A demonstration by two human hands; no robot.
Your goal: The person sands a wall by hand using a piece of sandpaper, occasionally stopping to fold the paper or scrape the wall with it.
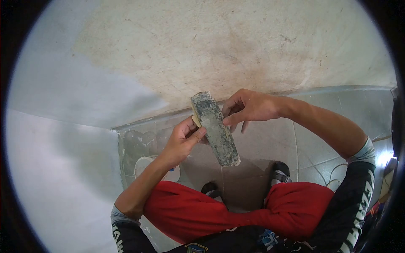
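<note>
A long rectangular block with a worn, dark grey, blotchy face (214, 126) and pale crusted edges is held tilted in front of the wall; it looks like a sanding block. My left hand (182, 141) grips it from the left side, thumb on the face and fingers behind, by a yellowish part at its edge. My right hand (251, 107) is at the block's right edge, thumb tip beside or touching it. Its fingers are loosely bent and apart, and I see nothing held between them.
A wall (236, 46) with a brownish, scuffed patch and a white area rises ahead. A white bucket (142, 165) stands on the left, partly behind my left forearm. Below lies a grey tiled floor (270, 143). A cable (333, 170) curls at the right.
</note>
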